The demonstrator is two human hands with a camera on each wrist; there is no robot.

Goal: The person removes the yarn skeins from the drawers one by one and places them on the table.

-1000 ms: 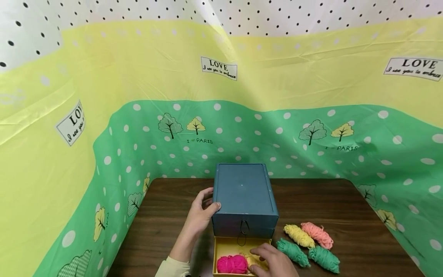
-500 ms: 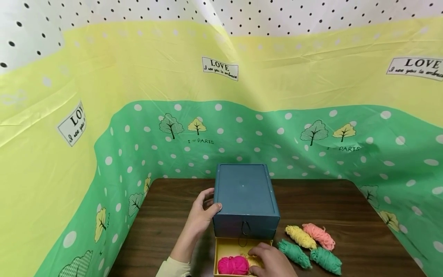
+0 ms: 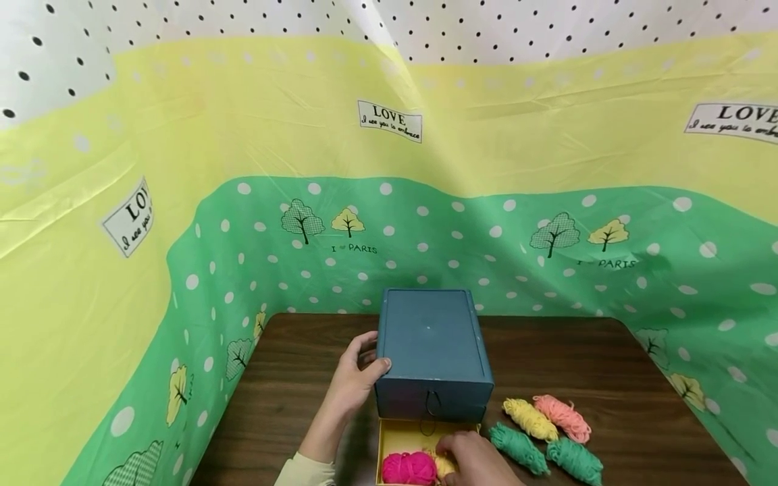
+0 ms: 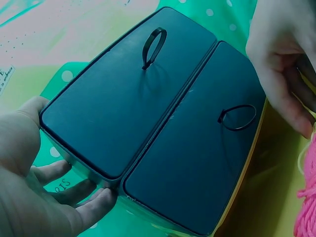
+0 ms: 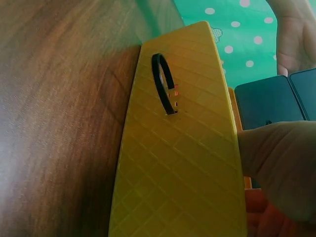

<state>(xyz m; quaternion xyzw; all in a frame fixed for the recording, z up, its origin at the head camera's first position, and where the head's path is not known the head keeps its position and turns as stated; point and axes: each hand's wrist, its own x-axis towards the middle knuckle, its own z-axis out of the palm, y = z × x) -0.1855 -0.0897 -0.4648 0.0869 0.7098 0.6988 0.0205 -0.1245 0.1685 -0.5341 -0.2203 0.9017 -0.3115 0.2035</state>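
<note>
A small blue drawer box (image 3: 431, 337) stands on the table, its bottom yellow drawer (image 3: 398, 433) pulled out toward me. My left hand (image 3: 354, 378) grips the box's left side, thumb on the top front corner. In the left wrist view, that hand's fingers (image 4: 96, 205) curl under the edge. Inside the yellow drawer lie a magenta yarn skein (image 3: 408, 468) and a yellow yarn skein (image 3: 444, 466). Over the yellow skein, my right hand (image 3: 480, 462) has its fingers bent round it; the fingertips are mostly hidden.
To the right of the box lie a second yellow skein (image 3: 530, 420), a coral skein (image 3: 564, 417) and two green skeins (image 3: 518, 447). Black loop pulls (image 4: 154, 48) stick out from the drawer fronts. A patterned curtain (image 3: 389, 223) surrounds the brown table (image 3: 292, 378).
My right hand's fingers have lowered and curled in closer on the yellow skein in the drawer. The left hand keeps its hold on the box. The head view has shifted slightly.
</note>
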